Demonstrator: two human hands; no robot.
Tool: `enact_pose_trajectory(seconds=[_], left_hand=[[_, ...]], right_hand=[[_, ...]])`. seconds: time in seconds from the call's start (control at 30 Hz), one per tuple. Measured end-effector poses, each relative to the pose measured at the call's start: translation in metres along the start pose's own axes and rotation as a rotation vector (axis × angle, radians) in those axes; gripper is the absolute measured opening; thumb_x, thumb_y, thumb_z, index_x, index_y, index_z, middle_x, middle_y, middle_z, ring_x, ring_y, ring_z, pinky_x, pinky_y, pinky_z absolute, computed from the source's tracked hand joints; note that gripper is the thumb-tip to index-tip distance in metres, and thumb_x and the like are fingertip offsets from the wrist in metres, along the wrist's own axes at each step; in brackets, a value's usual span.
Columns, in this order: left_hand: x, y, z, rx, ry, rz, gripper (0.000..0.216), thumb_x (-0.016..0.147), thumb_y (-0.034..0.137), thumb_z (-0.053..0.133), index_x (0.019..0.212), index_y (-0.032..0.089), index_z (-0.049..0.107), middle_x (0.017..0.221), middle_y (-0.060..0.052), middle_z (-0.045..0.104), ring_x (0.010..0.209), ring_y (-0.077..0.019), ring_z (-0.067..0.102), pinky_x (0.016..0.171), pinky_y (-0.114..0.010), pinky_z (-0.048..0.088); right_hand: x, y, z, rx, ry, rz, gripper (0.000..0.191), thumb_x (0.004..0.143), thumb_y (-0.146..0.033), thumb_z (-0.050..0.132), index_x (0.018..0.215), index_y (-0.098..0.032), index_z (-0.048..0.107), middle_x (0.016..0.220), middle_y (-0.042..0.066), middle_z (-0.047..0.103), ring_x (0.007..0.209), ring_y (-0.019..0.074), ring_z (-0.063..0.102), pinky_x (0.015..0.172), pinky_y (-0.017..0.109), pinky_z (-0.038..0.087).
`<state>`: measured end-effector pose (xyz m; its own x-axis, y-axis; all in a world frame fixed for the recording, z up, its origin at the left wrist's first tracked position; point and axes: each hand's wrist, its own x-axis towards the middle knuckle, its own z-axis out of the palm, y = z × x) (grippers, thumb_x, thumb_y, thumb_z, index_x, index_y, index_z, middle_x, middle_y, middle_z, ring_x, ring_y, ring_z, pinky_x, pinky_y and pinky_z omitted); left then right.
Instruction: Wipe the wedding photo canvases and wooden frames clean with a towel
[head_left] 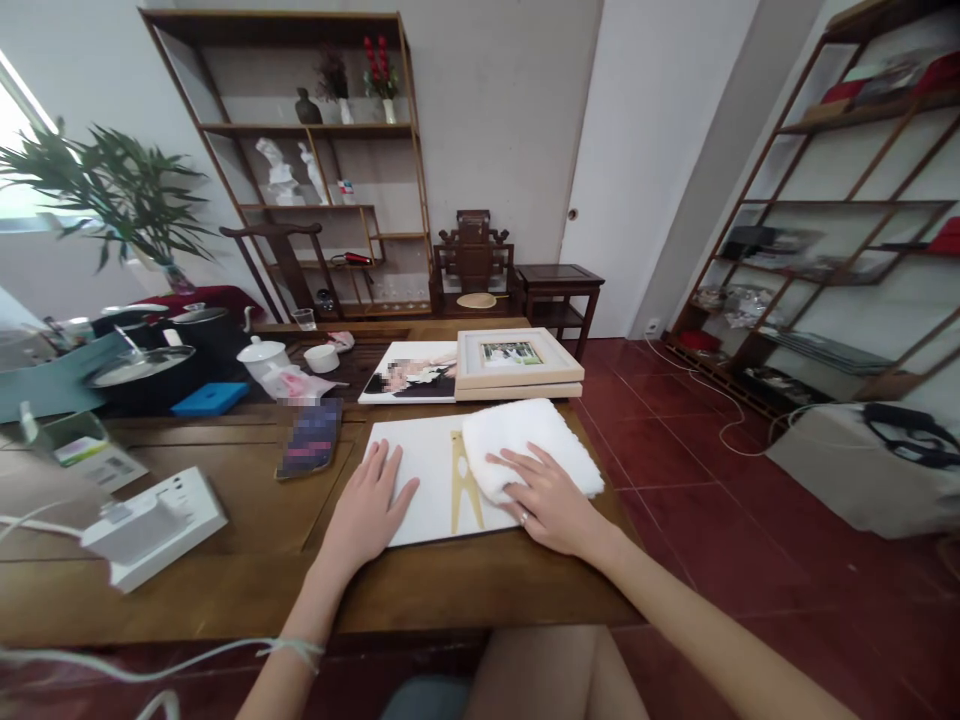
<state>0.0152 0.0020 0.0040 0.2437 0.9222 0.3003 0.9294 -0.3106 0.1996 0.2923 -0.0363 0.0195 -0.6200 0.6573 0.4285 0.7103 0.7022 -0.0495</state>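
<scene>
Left fingers [390, 466] spread on board [429, 475], right fingers [523, 466] on towel [570, 450] apparently hiding the board's corner.

wooden table [480, 595] | white panel [424, 465] lying flat | stacked frames [517, 380] just behind it | white power strip [180, 510], left side

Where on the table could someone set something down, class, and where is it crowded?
Bare tabletop shows between the white power strip and the left forearm, and between the white board and the near edge. The back left is crowded with black cookware and a blue box.
</scene>
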Motion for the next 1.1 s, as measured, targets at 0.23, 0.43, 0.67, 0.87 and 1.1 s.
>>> enact_pose_trajectory(seconds=[0.23,0.43,0.67,0.87,1.1], left_hand=[[0.002,-0.012,0.005,-0.027,-0.037,0.041,0.059,0.089,0.044,0.040,0.137,0.009,0.042,0.148,-0.020,0.034,0.139,-0.0316,0.023,0.109,-0.050,0.027],[0.009,-0.014,-0.001,-0.050,-0.081,0.070,0.057,0.090,0.045,0.040,0.136,0.011,0.042,0.148,-0.019,0.034,0.139,-0.0304,0.024,0.110,-0.048,0.027],[0.028,-0.013,-0.008,-0.115,-0.070,0.100,0.048,0.086,0.044,0.048,0.123,0.013,0.052,0.142,-0.019,0.042,0.133,-0.0312,0.037,0.107,-0.046,0.033],[0.038,-0.020,-0.006,-0.165,-0.060,0.137,0.046,0.082,0.048,0.052,0.114,0.015,0.055,0.142,-0.017,0.042,0.131,-0.0312,0.041,0.106,-0.045,0.036],[0.034,-0.025,0.000,-0.151,-0.061,0.130,0.047,0.084,0.050,0.049,0.117,0.015,0.053,0.144,-0.017,0.041,0.135,-0.0301,0.036,0.108,-0.047,0.033]], right_hand=[[-0.015,-0.017,-0.014,-0.038,-0.035,0.007,0.012,0.082,-0.015,0.054,0.085,-0.020,0.065,0.134,0.009,0.053,0.115,0.0290,0.052,0.096,0.050,0.041],[0.011,0.017,-0.017,0.016,-0.056,-0.041,0.014,0.085,-0.028,0.057,0.090,-0.019,0.066,0.136,0.012,0.051,0.130,0.0321,0.037,0.106,0.058,0.024],[0.016,0.025,0.001,0.001,-0.127,0.022,0.026,0.081,-0.010,0.050,0.103,-0.017,0.062,0.141,0.014,0.044,0.136,0.0314,0.027,0.106,0.059,0.024],[-0.011,0.002,-0.010,0.020,-0.171,-0.017,0.023,0.078,-0.010,0.049,0.094,-0.019,0.064,0.145,0.010,0.039,0.137,0.0323,0.023,0.109,0.060,0.021],[-0.006,0.017,-0.009,0.096,-0.168,-0.002,0.020,0.077,-0.013,0.053,0.092,-0.022,0.063,0.144,0.005,0.042,0.135,0.0276,0.030,0.110,0.056,0.021]])
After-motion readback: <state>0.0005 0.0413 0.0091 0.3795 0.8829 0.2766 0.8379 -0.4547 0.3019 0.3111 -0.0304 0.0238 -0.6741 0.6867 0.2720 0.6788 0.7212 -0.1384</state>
